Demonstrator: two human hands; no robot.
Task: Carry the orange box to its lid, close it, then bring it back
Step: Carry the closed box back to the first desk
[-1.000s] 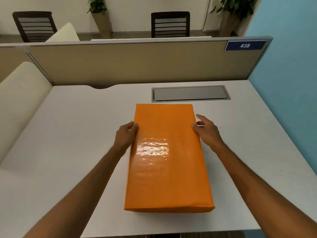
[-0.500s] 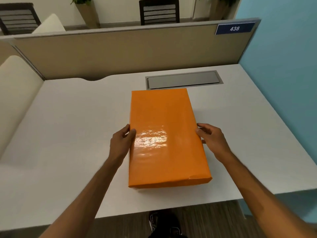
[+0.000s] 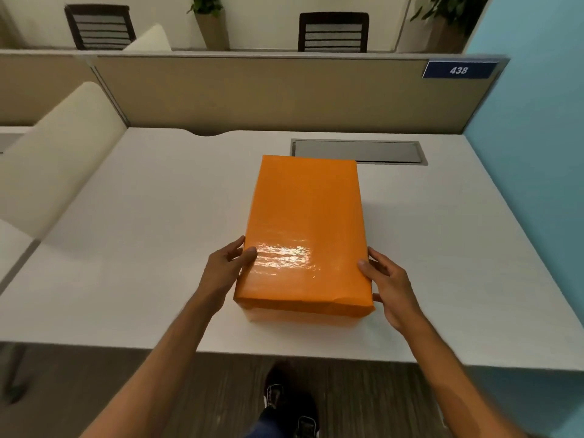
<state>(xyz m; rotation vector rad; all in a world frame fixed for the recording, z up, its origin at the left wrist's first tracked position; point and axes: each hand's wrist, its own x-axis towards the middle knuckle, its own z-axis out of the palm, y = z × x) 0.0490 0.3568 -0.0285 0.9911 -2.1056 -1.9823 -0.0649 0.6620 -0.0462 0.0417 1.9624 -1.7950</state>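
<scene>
While both hands press in from either side, the orange box [image 3: 305, 232] sits on the white surface [image 3: 142, 248], near its front edge, lying lengthwise away from the person. Its glossy lid [image 3: 303, 216] is on and covers the top, with light glinting off the near part and a small crease at the near right corner. The left hand [image 3: 226, 270] is on the box's left side toward the near end, thumb resting on the lid's top edge and the fingers [image 3: 234, 248] curled against the side. The right hand [image 3: 392, 286] mirrors it on the right side, thumb on the top edge and the other fingers spread along and under the side wall, so both hands are closed on the box. Whether the box is lifted off the surface or resting on it cannot be told; a faint shadow shows beneath its near end. Just beyond the far right corner of the box lies a grey cable hatch [image 3: 358, 151] set into the surface. A beige divider [image 3: 252, 93] stands behind, carrying a blue plate [image 3: 458, 70] marked 438, and a blue wall [image 3: 537, 153] borders the right. Below the surface edge, a dark shoe [image 3: 284, 396] stands on the floor.
</scene>
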